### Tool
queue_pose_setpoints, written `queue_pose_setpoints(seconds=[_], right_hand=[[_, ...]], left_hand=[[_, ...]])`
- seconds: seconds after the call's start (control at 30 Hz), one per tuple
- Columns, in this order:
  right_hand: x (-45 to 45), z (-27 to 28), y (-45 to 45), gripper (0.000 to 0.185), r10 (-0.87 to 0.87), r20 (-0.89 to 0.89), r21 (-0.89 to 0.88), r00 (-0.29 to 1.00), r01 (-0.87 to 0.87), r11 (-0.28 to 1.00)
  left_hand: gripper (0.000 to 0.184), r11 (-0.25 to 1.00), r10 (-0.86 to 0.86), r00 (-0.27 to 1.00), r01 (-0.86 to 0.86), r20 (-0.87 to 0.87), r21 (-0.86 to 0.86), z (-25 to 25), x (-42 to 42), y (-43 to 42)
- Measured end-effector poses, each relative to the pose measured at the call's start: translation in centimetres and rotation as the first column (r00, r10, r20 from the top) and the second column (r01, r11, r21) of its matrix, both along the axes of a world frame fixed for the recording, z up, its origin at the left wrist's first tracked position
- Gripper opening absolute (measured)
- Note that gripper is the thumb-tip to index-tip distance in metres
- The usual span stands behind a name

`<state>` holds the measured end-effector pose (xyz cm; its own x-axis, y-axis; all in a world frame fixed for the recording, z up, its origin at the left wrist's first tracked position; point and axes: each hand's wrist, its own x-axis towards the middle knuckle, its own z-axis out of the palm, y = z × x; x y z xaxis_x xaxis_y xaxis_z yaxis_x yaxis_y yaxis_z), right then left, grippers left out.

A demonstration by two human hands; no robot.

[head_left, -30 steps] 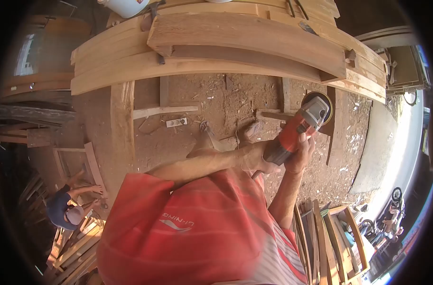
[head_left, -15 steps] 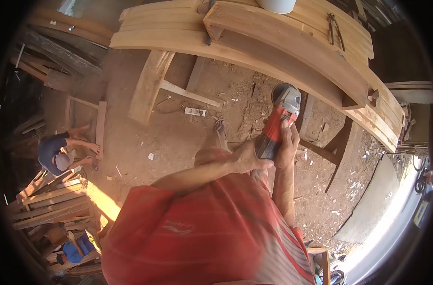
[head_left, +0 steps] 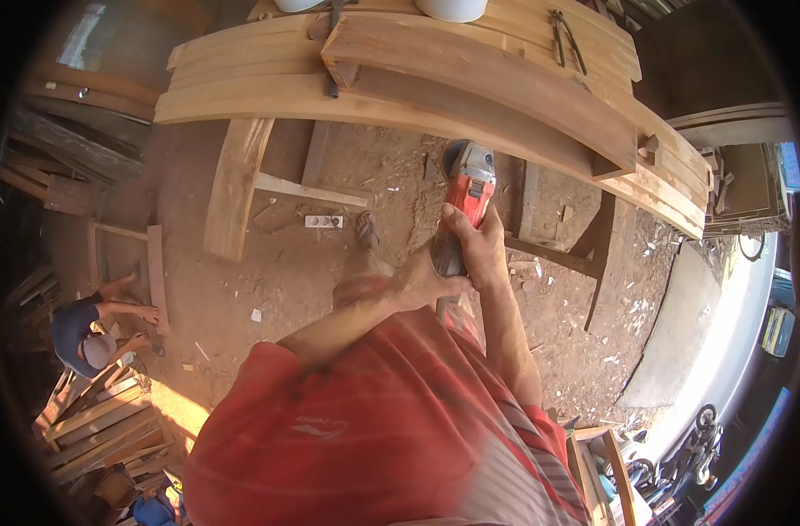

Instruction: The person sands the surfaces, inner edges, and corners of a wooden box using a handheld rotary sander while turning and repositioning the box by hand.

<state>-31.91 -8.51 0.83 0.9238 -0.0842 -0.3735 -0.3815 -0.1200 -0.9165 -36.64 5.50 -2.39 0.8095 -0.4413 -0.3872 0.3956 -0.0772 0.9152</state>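
I see a dirt floor (head_left: 286,280) strewn with wood scraps under most of the view. Across the far side I have the long plank table (head_left: 242,96), and on it lies a long wooden box (head_left: 487,66) with its hollow side facing me. The red shirt (head_left: 356,456) fills the near side. Off to my left, a crouching person (head_left: 75,337) reaches toward a wooden frame (head_left: 156,276) on the floor.

At the middle of my view is the red and grey grinder (head_left: 468,195), its head and disc pointing at the table's near edge; I cannot tell whether they touch. It lies within the fingers of both hands, its head projecting beyond them. The left hand (head_left: 417,282) is wrapped around the dark rear end. The right hand (head_left: 481,250) is closed on the body just ahead of it, thumb laid along the red casing.

I make out a white bucket (head_left: 452,7) and pliers (head_left: 569,42) on the table, and a socket strip (head_left: 323,222) on the floor beside one sandalled foot (head_left: 367,230).
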Motion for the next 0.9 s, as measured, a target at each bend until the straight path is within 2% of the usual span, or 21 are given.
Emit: queue_pose_setpoints(seconds=[0.03,0.1,0.13,0.2,0.23,0.3,0.43,0.6,0.9], right_hand=[[0.4,0.3,0.8,0.048,-0.006,-0.021,0.005,1.0,0.006,1.0],[2.2,-0.4,2.6,0.045,-0.001,0.016,-0.014,1.0,0.002,1.0],[3.2,-0.2,3.7,0.046,0.012,0.013,-0.014,1.0,-0.012,1.0],[5.2,1.2,6.2,0.049,0.027,-0.03,0.0,0.999,-0.027,1.0],[6.2,0.9,7.4,0.049,0.025,-0.033,-0.007,0.999,-0.026,1.0],[8.1,-0.2,9.4,0.055,0.073,0.006,-0.091,0.997,-0.073,0.993],[10.9,-0.5,12.8,0.059,0.09,-0.022,-0.049,0.996,-0.091,0.995],[12.3,-0.9,15.7,0.058,0.074,-0.022,-0.128,0.997,-0.076,0.989],[13.2,-0.9,18.0,0.06,0.044,-0.01,-0.147,0.999,-0.045,0.988]], left_hand=[[0.084,1.0,-0.004,1.0,0.004,0.0,-0.006,0.3,0.8,0.9],[0.093,0.985,-0.06,0.998,0.062,0.016,-0.158,1.3,2.4,3.0],[0.093,0.984,-0.066,0.998,0.067,0.012,-0.163,1.8,2.9,4.3],[0.104,0.97,0.048,0.987,-0.082,-0.151,-0.228,2.5,4.3,6.5],[0.104,0.969,0.046,0.987,-0.082,-0.155,-0.235,2.6,5.1,7.2],[0.105,0.958,0.203,0.975,-0.216,-0.087,-0.188,2.2,7.0,8.4],[0.111,0.899,0.357,0.93,-0.368,-0.089,-0.236,0.4,10.6,11.2],[0.111,0.896,0.351,0.932,-0.362,-0.088,-0.257,-0.4,12.2,14.0],[0.101,0.867,0.33,0.937,-0.349,-0.115,-0.356,-0.7,14.3,16.0]])
